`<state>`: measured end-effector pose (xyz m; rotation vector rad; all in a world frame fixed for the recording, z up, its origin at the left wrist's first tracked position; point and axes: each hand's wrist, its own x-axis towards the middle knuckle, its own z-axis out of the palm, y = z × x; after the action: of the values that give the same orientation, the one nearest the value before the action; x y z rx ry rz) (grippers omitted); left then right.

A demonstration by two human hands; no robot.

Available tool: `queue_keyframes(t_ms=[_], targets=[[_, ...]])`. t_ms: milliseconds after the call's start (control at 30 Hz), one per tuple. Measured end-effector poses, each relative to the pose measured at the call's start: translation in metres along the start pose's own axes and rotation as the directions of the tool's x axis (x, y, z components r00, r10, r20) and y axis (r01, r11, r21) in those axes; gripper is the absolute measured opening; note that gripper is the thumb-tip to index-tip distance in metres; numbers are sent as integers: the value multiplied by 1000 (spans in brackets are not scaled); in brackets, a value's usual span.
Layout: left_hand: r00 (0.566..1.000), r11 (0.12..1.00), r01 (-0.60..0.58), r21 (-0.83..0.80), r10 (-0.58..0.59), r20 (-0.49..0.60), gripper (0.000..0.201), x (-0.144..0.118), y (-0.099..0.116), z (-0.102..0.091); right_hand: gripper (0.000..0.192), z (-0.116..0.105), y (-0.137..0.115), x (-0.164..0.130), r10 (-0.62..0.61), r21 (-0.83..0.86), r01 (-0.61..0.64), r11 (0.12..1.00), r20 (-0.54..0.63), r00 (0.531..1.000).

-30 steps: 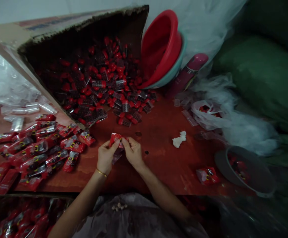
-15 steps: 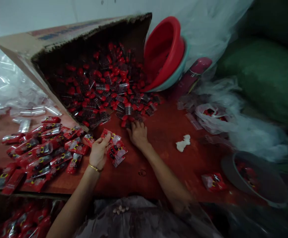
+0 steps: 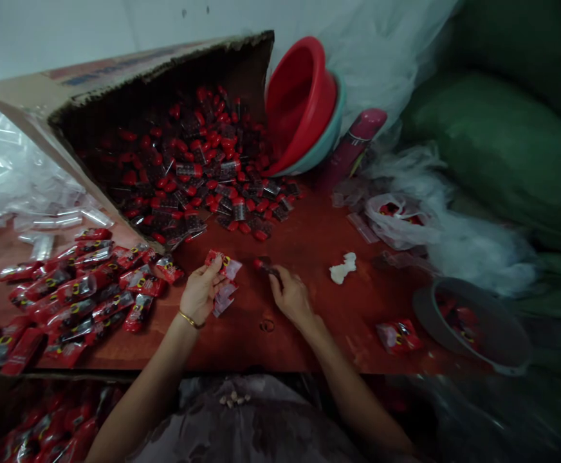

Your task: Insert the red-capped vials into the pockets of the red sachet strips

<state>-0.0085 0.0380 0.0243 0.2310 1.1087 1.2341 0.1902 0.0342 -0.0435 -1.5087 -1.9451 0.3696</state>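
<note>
1. My left hand (image 3: 198,292) is pinching a small bunch of red sachets (image 3: 222,263) between thumb and fingertips, holding them just above the middle of the worktop (image 3: 319,244), closer to its near edge than to the far one

2. A clear plastic sleeve (image 3: 223,299) is hanging from the same grip, below the sachets, and it is drooping as thin film does

3. My right hand (image 3: 290,297) is pressing its fingertips together on one small red-capped vial (image 3: 261,263), lifting it just off the worktop, beside the sachets but not touching them

4. I am judging the vial as light, stiff and smooth, so it is likely slipping easily; taking it across the body rather than by the cap seems the surer hold

5. The sachets are looking light, glossy and floppy, so I am taking them by their top edges, where the seal is stiffest, and keeping them fanned so none is sliding out

6. The tipped cardboard box (image 3: 130,71) is lying at the far left of the worktop, spilling a heap of vials (image 3: 203,173) toward the middle

7. A pile of filled red packets (image 3: 73,289) is lying along the near left edge, well apart from my right hand

8. Stacked red and teal bowls (image 3: 304,103) are leaning at the far edge, a white crumpled scrap (image 3: 342,269) is lying right of my hands, and a grey bowl (image 3: 468,321) is sitting at the near right corner
</note>
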Motion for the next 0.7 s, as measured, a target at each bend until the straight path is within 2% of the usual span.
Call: queue_keyframes(t_ms=[67, 133, 233, 367, 467, 567, 700], targets=[[998, 998, 59, 25, -60, 11, 29, -1, -5, 3, 29, -6, 0, -16, 117, 242, -107, 964, -28, 993], [994, 993, 109, 40, -109, 12, 27, -2, -10, 7, 32, -13, -3, -29, 197, 440, -173, 881, -8, 980], [987, 987, 154, 53, -156, 38, 24, -3, -16, 13, 35, -28, -10, -43, 181, 574, -141, 806, -12, 983], [974, 975, 200, 96, -208, 93, 24, -6, -20, 19, 36, -50, -20, -50, -57, 503, 81, 861, -61, 996], [971, 975, 181, 131, -198, 131, 26, -8, -22, 19, 40, -61, -25, -50, -249, 421, 252, 872, -64, 967], [970, 973, 156, 172, -184, 157, 28, -9, -23, 17, 46, -63, -27, -46, -325, 382, 322, 866, -60, 944], [969, 968, 117, 223, -161, 188, 28, -7, -23, 14, 50, -58, -26, -44, -359, 350, 358, 865, -65, 931]])
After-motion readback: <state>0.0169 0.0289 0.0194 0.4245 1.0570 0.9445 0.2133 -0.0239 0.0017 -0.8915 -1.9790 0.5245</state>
